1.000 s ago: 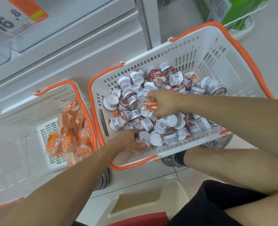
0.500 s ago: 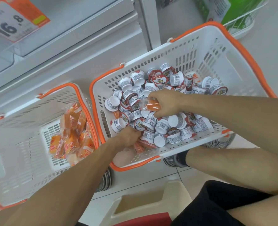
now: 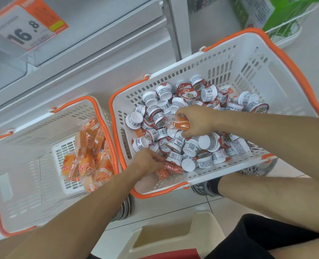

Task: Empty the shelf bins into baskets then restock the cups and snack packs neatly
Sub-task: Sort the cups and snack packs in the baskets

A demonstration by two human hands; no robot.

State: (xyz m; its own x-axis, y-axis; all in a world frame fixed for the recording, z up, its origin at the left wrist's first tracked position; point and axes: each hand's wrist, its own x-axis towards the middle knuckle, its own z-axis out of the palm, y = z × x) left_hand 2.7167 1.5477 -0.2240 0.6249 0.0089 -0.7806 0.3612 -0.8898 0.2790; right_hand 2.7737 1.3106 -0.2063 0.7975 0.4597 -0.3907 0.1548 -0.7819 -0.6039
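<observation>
Sitting low at the bottom of the view is a beige step stool (image 3: pixel 173 238) with a red edge, flanked by bare forearms and a knee in black shorts (image 3: pixel 267 238). Striped sneakers show on the tiled floor (image 3: pixel 216 204) under the baskets' near edges.

Just beyond, the left hand (image 3: pixel 145 161) reaches into the near corner of the larger white basket (image 3: pixel 252 71), its fingers curled down onto orange-red snack packs (image 3: pixel 169 170) lying on the basket floor beside the cups; whether it has actually closed on one I cannot tell. Farther in, the right hand (image 3: pixel 196 122) grips an orange snack pack (image 3: pixel 177 123) in clear wrap, held just above the heap of small white cups (image 3: pixel 192 148). The cups, with red printed lids and barcode labels, lie tumbled every way across the middle of that basket.

Left of it stands a smaller white basket (image 3: pixel 24 165) with the same orange rim and handles, touching or nearly touching the larger one. A pile of orange snack packs (image 3: pixel 87 157) sits against its right wall.

Behind both baskets runs the white shelf base (image 3: pixel 99 58). Above it, at upper left, a clear holder carries an orange price tag (image 3: pixel 28 28) reading 16.8. At far upper right is a white wire basket (image 3: pixel 285 32) holding green packaging.
</observation>
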